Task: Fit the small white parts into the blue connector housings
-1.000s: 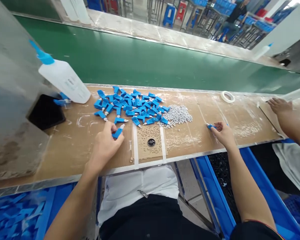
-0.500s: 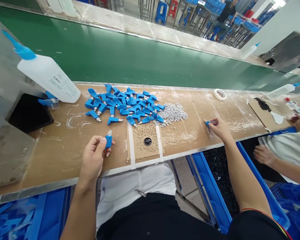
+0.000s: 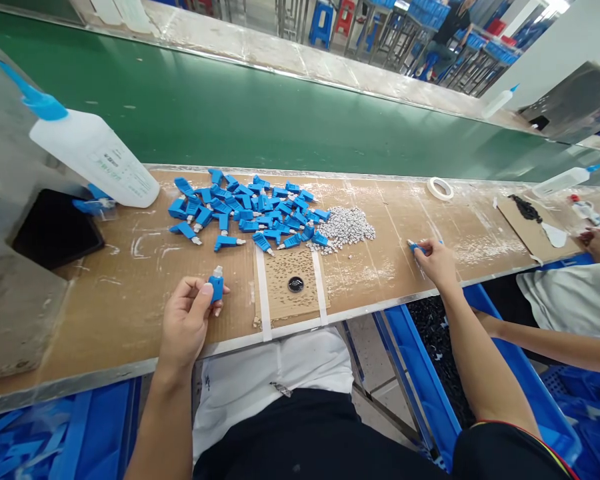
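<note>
My left hand (image 3: 190, 310) grips a blue plastic part (image 3: 217, 287) between thumb and fingers, its translucent tip pointing up. Over on the right, my right hand (image 3: 436, 261) is closed with its fingertips on a small blue piece (image 3: 413, 247), low over the cardboard; the fingers partly hide it. Between the hands, a small round black dish (image 3: 295, 285) sits on a taped cardboard pad (image 3: 290, 308). Behind it lies a heap of similar blue parts (image 3: 250, 207), touching a pile of small grey-white pieces (image 3: 347, 227).
A white squeeze bottle (image 3: 97, 157) leans at the left beside a dark box (image 3: 60, 227). A tape roll (image 3: 439, 189) lies at the back right. Beyond the bench runs a green belt (image 3: 280, 123). A co-worker's arm (image 3: 555, 340) reaches over a blue bin (image 3: 420, 380) of black pieces.
My right hand has turned slightly around the small blue piece. My left hand keeps its hold, almost still. The co-worker's lower arm has moved left and down over the bin.
</note>
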Demonstrator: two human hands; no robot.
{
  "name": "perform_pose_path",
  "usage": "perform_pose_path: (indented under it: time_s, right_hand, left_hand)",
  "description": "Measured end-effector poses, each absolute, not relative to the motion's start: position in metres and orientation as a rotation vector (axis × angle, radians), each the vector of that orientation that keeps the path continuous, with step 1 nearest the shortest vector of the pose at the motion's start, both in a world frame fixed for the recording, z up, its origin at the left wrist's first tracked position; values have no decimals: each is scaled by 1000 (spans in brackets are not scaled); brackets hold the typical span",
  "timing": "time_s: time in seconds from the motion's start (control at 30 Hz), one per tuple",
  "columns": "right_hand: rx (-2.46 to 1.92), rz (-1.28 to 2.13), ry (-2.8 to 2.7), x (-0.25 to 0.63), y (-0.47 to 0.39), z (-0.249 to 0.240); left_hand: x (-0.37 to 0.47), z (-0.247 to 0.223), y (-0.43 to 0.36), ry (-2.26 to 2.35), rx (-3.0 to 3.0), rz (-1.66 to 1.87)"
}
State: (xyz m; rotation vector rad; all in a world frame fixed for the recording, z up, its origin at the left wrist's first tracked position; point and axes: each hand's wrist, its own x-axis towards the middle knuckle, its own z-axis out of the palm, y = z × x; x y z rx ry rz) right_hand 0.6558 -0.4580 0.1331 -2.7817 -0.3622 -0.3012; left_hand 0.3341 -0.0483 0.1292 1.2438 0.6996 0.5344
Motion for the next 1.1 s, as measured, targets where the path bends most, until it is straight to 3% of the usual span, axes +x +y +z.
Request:
perform_pose_path:
  time_s: [0.33,0.53,0.77,1.1]
  right_hand:
    - [-2887,-172,-216,671,-464,152]
    - [-2931,-493,-405,642,-436,159]
    - [-2419,155,-1080,591,-354,142]
    - [-2601,236,-1340,598,-326,152]
  left_hand:
    - [328,127,-50,653,1154,648]
    - [324,125,-57,692,1116,641]
    - [332,120,-72,637,1204,569]
    - [321,109,-70,582,1249,521]
